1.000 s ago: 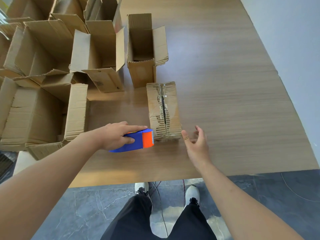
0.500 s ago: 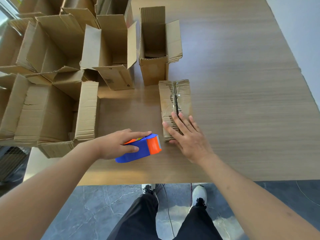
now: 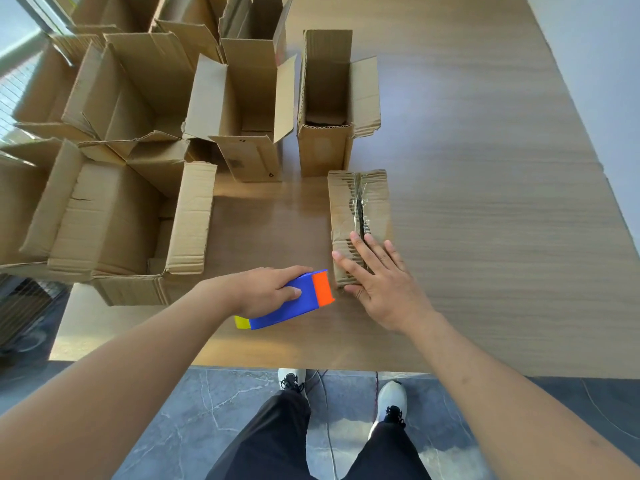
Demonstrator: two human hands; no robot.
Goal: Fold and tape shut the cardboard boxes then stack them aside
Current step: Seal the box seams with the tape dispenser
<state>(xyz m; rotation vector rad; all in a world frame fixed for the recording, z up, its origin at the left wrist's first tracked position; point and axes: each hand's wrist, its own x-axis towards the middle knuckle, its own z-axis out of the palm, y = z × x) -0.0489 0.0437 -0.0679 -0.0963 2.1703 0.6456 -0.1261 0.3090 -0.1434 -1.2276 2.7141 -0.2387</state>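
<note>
Now, at the near edge of the wooden table (image 3: 485, 237), my right hand (image 3: 382, 282) lies flat with straight fingers on the closed cardboard box (image 3: 358, 216), while my left hand (image 3: 263, 291) grasps the blue-and-orange tape dispenser (image 3: 301, 299) just beside it, open boxes (image 3: 242, 109) standing behind

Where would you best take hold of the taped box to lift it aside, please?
Probably across its two long side walls near the middle, coming from above. The taped box lies flat and narrow, its long axis running away from the person, so one hand could likely span it. The right hand already rests flat on its near end; the left hand holds the tape dispenser.
</note>
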